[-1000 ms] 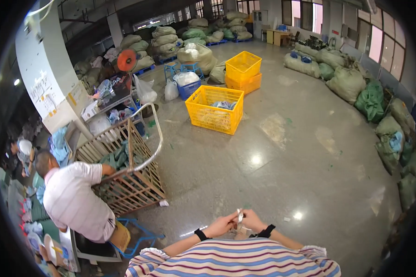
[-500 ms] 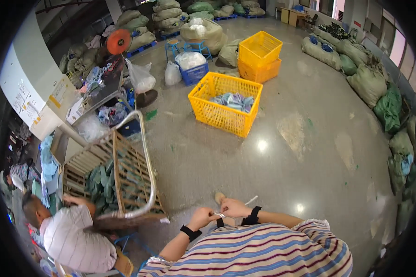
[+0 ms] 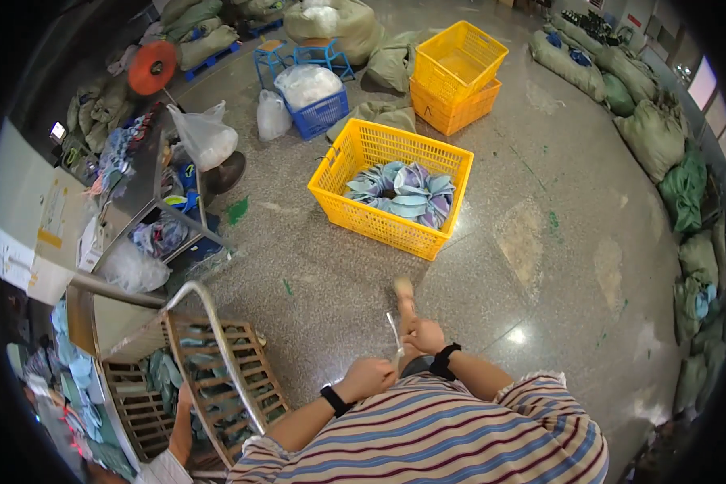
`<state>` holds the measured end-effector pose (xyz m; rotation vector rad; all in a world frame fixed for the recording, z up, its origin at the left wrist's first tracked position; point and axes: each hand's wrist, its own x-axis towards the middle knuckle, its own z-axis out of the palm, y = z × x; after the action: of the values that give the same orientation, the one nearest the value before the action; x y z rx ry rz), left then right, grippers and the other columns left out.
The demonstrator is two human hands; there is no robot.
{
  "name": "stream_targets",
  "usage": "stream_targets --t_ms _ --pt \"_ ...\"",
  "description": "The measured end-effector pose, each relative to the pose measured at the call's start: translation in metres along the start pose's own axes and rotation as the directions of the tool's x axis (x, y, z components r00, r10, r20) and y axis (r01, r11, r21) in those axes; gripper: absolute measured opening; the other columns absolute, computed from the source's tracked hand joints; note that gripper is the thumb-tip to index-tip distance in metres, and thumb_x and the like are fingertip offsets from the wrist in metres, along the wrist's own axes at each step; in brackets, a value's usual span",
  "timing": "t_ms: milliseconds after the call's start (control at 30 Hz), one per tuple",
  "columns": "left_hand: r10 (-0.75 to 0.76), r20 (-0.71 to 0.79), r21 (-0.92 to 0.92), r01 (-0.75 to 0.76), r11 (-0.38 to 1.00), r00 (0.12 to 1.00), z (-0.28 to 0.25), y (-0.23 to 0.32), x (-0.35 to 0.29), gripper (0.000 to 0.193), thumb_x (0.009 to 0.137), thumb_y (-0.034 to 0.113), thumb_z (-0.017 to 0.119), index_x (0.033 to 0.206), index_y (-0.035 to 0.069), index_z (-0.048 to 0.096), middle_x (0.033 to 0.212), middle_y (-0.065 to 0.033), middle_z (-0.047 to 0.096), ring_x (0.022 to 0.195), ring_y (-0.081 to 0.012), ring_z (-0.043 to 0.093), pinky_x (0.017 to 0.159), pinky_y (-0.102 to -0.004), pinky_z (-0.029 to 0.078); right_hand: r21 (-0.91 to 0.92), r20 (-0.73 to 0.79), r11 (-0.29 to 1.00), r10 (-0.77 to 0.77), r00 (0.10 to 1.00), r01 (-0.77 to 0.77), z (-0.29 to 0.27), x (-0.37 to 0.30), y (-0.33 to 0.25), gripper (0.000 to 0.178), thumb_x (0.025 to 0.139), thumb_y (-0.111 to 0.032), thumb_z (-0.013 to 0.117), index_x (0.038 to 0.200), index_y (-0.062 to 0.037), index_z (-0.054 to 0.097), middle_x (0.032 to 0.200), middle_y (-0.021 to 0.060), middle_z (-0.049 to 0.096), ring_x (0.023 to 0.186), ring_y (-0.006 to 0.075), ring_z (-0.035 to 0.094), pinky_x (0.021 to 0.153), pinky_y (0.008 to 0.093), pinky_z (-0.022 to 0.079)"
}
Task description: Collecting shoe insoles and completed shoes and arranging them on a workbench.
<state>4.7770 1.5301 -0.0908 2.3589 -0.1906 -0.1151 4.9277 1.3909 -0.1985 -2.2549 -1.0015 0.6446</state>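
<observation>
Low in front of my striped shirt, my left hand [image 3: 369,377] and my right hand [image 3: 425,335] are close together, fingers pinched. Between them is a thin white strip [image 3: 393,327], its upper end sticking up free. The left fingertips close on its lower end; the right fingers pinch beside it, their exact hold too small to make out. Black bands circle both wrists. Ahead, apart from my hands, stands a yellow plastic crate [image 3: 379,222] holding blue and purple folded fabric pieces [image 3: 411,194].
At the left are a slatted wooden cart [image 3: 206,343] with a metal handle and a co-worker's arm [image 3: 181,427]. Stacked yellow crates [image 3: 456,105], a blue crate [image 3: 321,117] and a bagged fan base [image 3: 226,173] stand farther off. Sacks [image 3: 653,141] line the right side.
My view has moved forward and tilted down, so the yellow crate appears nearer. My hands have separated slightly, the right one farther forward. The white strip now points up instead of rightward.
</observation>
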Motion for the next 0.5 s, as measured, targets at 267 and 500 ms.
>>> stream_targets --t_ms 267,500 --pt "-0.682 -0.132 -0.600 0.490 0.632 0.719 -0.084 -0.187 0.085 0.023 0.085 0.018 0.051 0.073 0.000 0.058 0.064 -0.0060 0.053 0.063 -0.0153 0.052 0.064 -0.0275 0.042 -0.198 -0.066 0.908 0.364 0.929 -0.369 -0.014 0.253 0.195 0.017 0.076 -0.020 0.048 0.079 -0.0097 0.062 0.080 0.0140 0.062 0.075 0.0339 0.060 0.067 0.0436 0.048" --pt "-0.915 0.344 -0.314 0.944 0.099 0.210 -0.084 -0.281 0.100 0.021 0.084 0.019 0.051 0.075 0.003 0.061 0.069 -0.0097 0.059 0.065 -0.0191 0.057 0.060 -0.0340 0.045 0.027 0.173 0.627 0.764 0.621 -0.779 -0.033 0.453 0.316 0.076 0.070 -0.049 0.062 0.120 0.0045 0.042 0.112 0.0258 0.053 0.104 0.0347 0.053 0.086 0.0402 0.043"
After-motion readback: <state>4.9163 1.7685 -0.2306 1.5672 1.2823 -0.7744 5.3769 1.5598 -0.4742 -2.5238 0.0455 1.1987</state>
